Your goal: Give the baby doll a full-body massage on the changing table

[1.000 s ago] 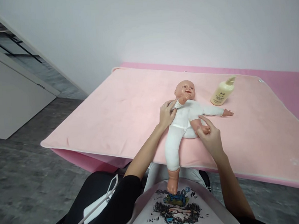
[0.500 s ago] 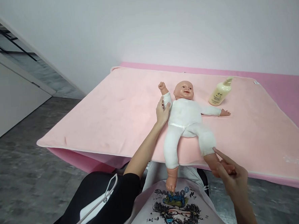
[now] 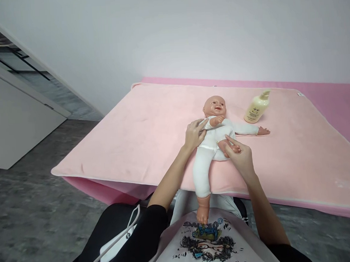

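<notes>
A baby doll [image 3: 207, 143] in a white cloth body lies face up on a light pink blanket [image 3: 128, 138]. My left hand [image 3: 195, 134] grips the doll's arm on the left, which is folded across its chest. My right hand [image 3: 240, 154] holds the lower part of the leg on the right, bent up so its foot is over the belly. The other leg hangs straight over the blanket's near edge. The doll's other arm stretches out to the right.
A pale yellow pump bottle [image 3: 255, 109] stands right of the doll's head. Behind the blanket is a white wall [image 3: 216, 33]. A white device with a cable [image 3: 113, 247] lies on my left sleeve.
My right hand has brought the leg up from the near edge to the belly. My left hand has moved the raised arm down across the chest.
</notes>
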The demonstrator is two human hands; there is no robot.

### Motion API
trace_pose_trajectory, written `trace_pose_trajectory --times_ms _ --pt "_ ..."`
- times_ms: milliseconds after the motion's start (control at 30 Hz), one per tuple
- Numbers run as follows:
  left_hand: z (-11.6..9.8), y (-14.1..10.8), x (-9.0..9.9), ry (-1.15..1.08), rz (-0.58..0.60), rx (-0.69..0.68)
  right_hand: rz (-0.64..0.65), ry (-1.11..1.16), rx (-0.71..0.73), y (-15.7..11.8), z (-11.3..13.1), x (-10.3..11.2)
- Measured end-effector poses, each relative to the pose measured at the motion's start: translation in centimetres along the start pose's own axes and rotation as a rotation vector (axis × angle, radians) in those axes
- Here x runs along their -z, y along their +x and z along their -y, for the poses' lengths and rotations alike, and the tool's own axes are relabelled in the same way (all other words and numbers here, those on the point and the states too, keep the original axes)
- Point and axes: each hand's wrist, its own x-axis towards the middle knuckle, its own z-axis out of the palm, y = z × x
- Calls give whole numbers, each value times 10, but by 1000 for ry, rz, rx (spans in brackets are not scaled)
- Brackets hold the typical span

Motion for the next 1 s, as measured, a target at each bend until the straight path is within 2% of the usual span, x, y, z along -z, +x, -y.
trace_pose_trajectory --times_ms 133,233,333,400,467,633,700,767,867,1000 --pt "2 2 0 -88 -52 173 -36 -87 50 -54 7 19" --pt "11 4 -3 -207 -100 286 51 -113 89 -101 4 39" --pt "20 6 -7 -360 -164 363 44 -161 103 -126 -3 51" --pt "22 7 -9 -410 -209 385 10 -192 102 -126 -5 52" --pt "19 6 -9 -374 -209 329 -37 -206 106 -112 -5 48" --pt "5 0 -7 -147 -60 19 -139 -239 81 -43 -4 21" --pt "3 -1 -7 -145 -61 -5 -118 -208 42 -18 -5 11" --pt "4 -2 -9 -183 -73 9 -107 -164 27 -6 -6 5" --pt "7 -2 -11 -268 -109 68 -126 -162 39 -17 -6 5" --pt "10 -1 -14 -457 -218 269 -112 -199 130 -77 -6 24"
